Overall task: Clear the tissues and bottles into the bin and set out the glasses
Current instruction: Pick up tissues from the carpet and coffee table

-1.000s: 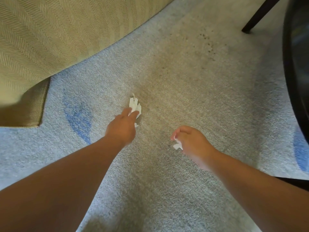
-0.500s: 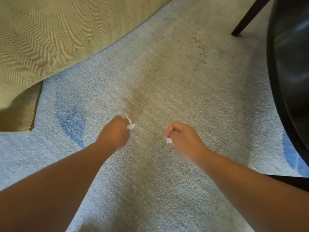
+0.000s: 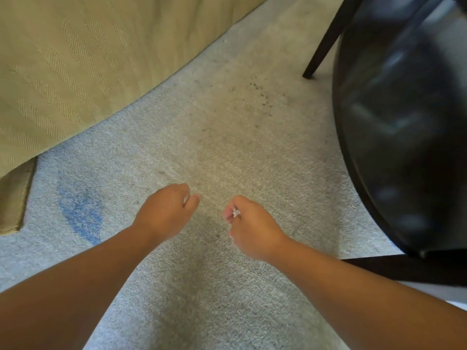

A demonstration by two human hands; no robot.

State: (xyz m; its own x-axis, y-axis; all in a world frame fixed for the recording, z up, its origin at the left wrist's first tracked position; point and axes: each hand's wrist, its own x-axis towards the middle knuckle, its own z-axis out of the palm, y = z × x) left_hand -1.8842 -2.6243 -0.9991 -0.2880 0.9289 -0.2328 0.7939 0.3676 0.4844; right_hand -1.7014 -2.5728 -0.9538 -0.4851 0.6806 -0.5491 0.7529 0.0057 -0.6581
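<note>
Tissue shows as two white scraps, the left scrap [image 3: 186, 199] and the right scrap [image 3: 236, 212], one clamped in each fist. Far off to the left of both hands, and beyond them, runs the beige herringbone upholstery [image 3: 75, 59], its lower edge curving along the grey carpet [image 3: 227, 137]. A blue mark [image 3: 80, 213] lies on the carpet just left of the left wrist. The left hand [image 3: 166, 210] is curled tight, knuckles up. Only a pale sliver of its scrap peeks out between the thumb and the folded fingers. A narrow gap of carpet separates the two hands, which do not touch.

The right hand [image 3: 252, 228] is likewise balled up. A crumpled bit of its scrap pokes out at the thumb side, facing the left hand. Whether either fist touches the carpet cannot be told. Beyond the right hand a scatter of dark specks [image 3: 262, 97] dots the carpet. Further right, a dark slanted leg [image 3: 326, 39] stands on the floor. A glossy black rounded object [image 3: 404, 122] fills the space right of the right hand, and a dark bar [image 3: 404, 270] crosses behind the right forearm.
</note>
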